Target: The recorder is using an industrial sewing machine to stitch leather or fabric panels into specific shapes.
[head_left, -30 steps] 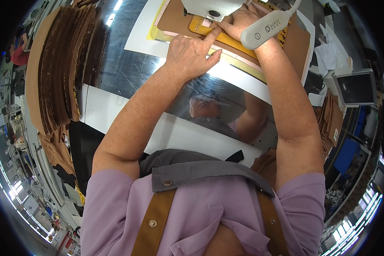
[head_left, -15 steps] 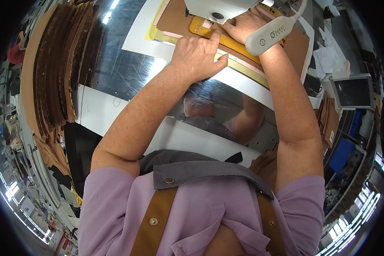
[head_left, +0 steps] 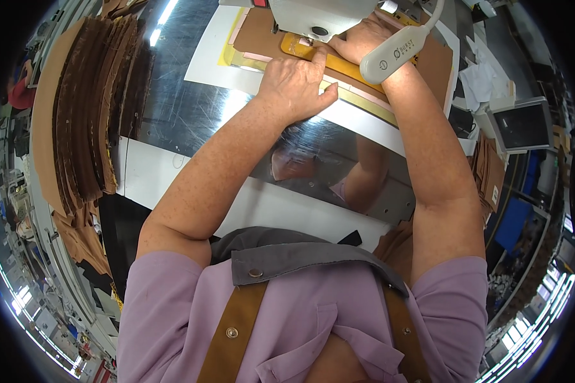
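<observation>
Overhead, both hands are pressing a yellow strip | left hand fingers flat, nearer | right hand fingers spread | strip running diagonally under machine head on tabletop.

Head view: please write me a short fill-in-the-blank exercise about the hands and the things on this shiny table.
1. The left hand presses flat on the ____ strip.
2. The stack of brown pieces lies to the person's ____.
3. The white lamp head hangs over the ____ wrist.
4. The table surface is shiny ____.

Missing words: yellow; left; right; metal
</observation>
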The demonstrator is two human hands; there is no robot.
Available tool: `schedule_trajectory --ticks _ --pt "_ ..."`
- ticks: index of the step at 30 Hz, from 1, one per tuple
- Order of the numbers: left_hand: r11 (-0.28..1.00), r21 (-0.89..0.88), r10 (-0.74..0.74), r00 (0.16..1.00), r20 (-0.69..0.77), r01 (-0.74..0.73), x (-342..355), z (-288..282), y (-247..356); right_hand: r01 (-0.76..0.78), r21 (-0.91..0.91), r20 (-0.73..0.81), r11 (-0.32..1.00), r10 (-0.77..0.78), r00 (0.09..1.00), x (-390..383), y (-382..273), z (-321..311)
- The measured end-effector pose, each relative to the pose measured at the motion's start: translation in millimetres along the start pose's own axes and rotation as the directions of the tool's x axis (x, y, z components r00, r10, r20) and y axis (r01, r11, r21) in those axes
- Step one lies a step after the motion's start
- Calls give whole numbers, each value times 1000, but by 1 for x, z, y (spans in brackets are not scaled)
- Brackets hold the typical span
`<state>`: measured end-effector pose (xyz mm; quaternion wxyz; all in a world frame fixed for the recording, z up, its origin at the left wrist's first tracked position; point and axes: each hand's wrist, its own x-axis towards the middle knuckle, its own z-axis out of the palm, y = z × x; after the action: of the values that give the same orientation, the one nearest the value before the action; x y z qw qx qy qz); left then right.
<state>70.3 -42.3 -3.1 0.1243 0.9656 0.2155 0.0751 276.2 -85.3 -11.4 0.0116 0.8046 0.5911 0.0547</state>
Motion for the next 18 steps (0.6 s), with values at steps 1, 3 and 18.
schedule_trajectory --ticks 1,3,18 --pt "1000 -8 5 1000 18 -5 3 -1 -1 1 -1 -4 1000 -1 1000 2 0 -1" --pt "1000 7 19 1000 8 -19 3 3 -2 4 -4 -12 1000 -4 1000 2 -1 -3" --pt "994 7 105 994 -39 -105 1 10 -4 15 5 -50 1000 -14 999 1 -5 -7"
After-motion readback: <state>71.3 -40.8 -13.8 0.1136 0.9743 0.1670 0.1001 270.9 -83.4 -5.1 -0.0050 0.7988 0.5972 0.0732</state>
